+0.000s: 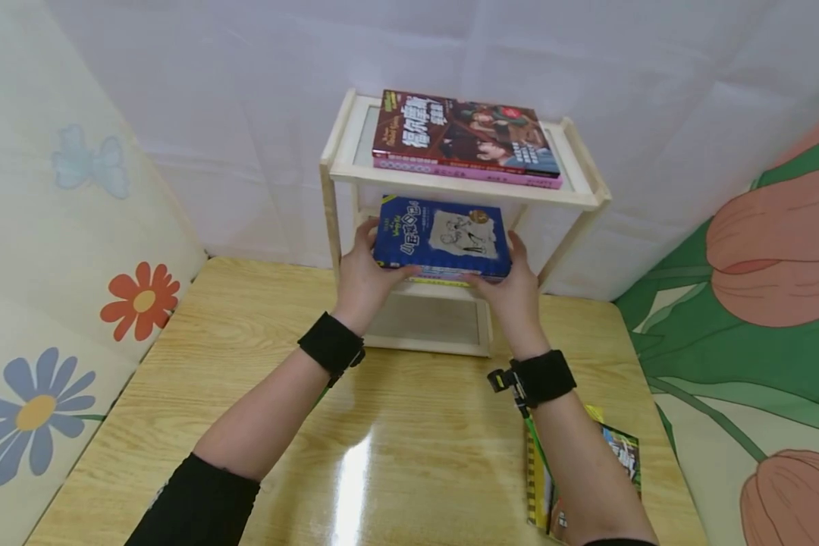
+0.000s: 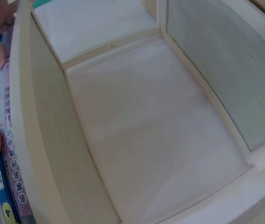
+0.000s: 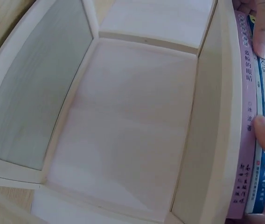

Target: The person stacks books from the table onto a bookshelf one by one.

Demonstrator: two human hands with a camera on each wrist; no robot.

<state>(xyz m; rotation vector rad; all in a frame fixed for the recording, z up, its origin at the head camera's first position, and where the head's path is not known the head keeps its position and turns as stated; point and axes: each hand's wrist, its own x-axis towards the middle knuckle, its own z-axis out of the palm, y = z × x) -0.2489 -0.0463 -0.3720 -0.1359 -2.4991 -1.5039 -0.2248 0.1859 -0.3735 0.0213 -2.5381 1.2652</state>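
On the middle tier of a small wooden shelf rack (image 1: 331, 216) sits a short stack of books, topped by a blue comic-style book (image 1: 474, 236). My left hand (image 1: 367, 273) grips the stack's left end, thumb along the front spines. At the right end my right hand (image 1: 516, 292) holds it the same way. Under the blue book, a purple-spined book (image 3: 244, 140) lies close over the shelf board in the right wrist view. Most of my fingers are hidden behind the books' ends.
A dark red book (image 1: 464, 133) lies over a pink one on the rack's top tier. On the wooden table (image 1: 273, 303), a yellow-edged book (image 1: 535, 485) lies partly under my right forearm. White cloth (image 1: 246, 136) hangs behind the rack; flowered panels flank the table.
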